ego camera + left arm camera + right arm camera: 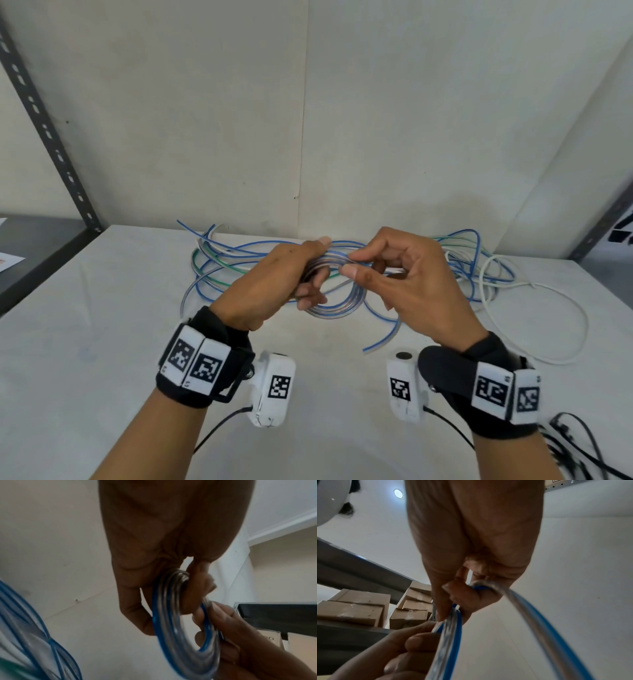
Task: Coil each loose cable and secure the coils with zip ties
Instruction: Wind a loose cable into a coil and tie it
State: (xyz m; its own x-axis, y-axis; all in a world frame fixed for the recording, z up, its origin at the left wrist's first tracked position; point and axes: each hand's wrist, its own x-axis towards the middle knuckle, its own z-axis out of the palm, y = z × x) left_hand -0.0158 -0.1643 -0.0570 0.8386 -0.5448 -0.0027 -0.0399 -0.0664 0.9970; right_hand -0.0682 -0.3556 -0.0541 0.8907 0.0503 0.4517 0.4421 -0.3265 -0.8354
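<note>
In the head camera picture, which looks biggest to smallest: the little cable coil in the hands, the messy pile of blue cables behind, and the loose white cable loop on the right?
1. Pile of blue cables, widest.
2. White cable loop.
3. Coil, gripped by the left hand and pinched by the right hand, smallest though nearest.

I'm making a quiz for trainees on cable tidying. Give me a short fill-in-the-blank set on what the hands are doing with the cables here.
1. The coil held between both hands is clear cable with a ____ stripe.
2. The ____ hand has its fingers curled round the coil.
3. The right hand pinches the coil between thumb and ____.
4. The loose cables lie on the ____ table behind the hands.

Missing words: blue; left; forefinger; white
</note>
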